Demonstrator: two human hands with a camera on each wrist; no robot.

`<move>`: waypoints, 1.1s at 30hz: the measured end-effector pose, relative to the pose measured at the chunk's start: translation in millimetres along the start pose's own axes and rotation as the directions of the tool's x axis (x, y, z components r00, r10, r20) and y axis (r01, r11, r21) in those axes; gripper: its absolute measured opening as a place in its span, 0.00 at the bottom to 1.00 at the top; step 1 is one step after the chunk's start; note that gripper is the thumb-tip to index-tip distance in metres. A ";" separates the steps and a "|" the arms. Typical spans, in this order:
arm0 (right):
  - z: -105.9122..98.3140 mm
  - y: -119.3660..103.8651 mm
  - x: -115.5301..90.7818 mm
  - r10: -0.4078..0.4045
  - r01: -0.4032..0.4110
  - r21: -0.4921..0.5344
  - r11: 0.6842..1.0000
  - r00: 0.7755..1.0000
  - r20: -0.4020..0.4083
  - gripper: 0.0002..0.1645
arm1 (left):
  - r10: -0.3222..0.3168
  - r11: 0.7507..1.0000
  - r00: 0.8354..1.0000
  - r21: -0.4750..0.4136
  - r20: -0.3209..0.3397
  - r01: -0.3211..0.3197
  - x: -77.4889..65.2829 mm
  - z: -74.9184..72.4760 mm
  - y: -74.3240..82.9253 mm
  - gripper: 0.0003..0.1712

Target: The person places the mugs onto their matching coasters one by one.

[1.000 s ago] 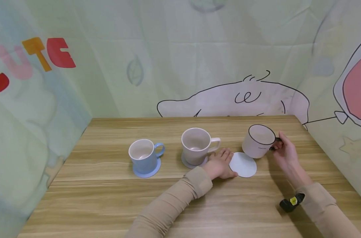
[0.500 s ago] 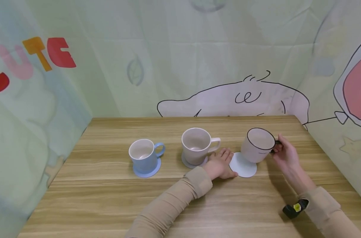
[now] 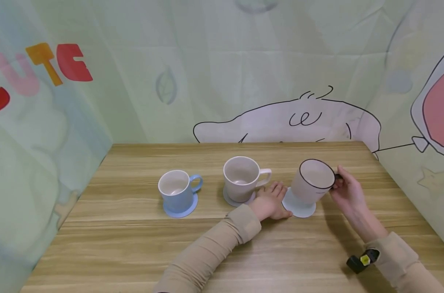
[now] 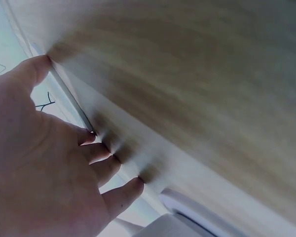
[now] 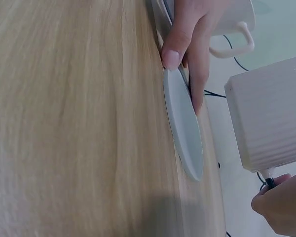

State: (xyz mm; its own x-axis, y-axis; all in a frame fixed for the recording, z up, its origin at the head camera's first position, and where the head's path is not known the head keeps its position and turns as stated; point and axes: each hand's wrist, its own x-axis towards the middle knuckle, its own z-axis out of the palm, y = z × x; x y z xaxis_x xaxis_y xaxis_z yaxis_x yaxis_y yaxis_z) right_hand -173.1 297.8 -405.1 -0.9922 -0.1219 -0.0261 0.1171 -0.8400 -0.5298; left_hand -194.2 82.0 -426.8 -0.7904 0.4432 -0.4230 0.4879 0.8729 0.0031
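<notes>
A white mug (image 3: 306,191) with a black rim hangs tilted over a pale round coaster (image 3: 299,210) on the right side of the table. My right hand (image 3: 348,193) grips the mug by its black handle. In the right wrist view a gap shows between the ribbed mug (image 5: 271,113) and the coaster (image 5: 185,128). Left of the coaster, my left hand (image 3: 271,202) rests on the table with straight, spread fingers. Thumb and index fingertip touch the coaster's edge, as the left wrist view shows with the hand (image 4: 49,158) beside the rim.
A pinkish-white mug (image 3: 240,179) stands on a coaster (image 3: 228,199) just left of my left hand. Farther left a blue mug (image 3: 176,197) sits on a blue coaster (image 3: 190,209). A printed cloth (image 3: 207,81) hangs behind the wooden table (image 3: 134,252).
My right hand has carried the white mug left and slightly toward me, so it now overlaps more of the coaster. The left hand has stayed in place.
</notes>
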 end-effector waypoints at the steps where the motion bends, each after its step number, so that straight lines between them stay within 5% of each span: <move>1: 0.4 1.0 -0.1 0.001 -0.001 -0.006 1.000 1.000 0.002 0.24 | -0.002 1.000 1.000 -0.001 -0.002 0.002 0.0 0.3 0.1 0.49; 15: -2.3 11.5 -2.7 0.027 -0.027 -0.016 1.000 0.999 0.038 0.27 | 0.000 1.000 1.000 0.011 -0.030 0.001 5.5 5.5 -0.1 0.50; 22: -8.3 15.4 -2.5 0.034 -0.026 -0.130 0.991 0.998 0.062 0.28 | -0.001 1.000 1.000 0.027 -0.029 0.001 5.3 5.9 -0.1 0.50; 33: -12.8 17.7 -2.2 0.033 -0.035 -0.214 0.976 0.999 -0.014 0.26 | -0.001 1.000 1.000 0.017 -0.026 0.001 0.1 1.6 -0.9 0.49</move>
State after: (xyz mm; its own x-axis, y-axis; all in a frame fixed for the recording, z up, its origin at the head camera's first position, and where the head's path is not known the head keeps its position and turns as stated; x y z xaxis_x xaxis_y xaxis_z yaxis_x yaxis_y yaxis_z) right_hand -169.4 290.0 -425.2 -0.9883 -0.1424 -0.0551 0.1402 -0.7028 -0.6974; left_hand -194.1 80.9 -428.3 -0.8002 0.4477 -0.3990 0.4931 0.8699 -0.0128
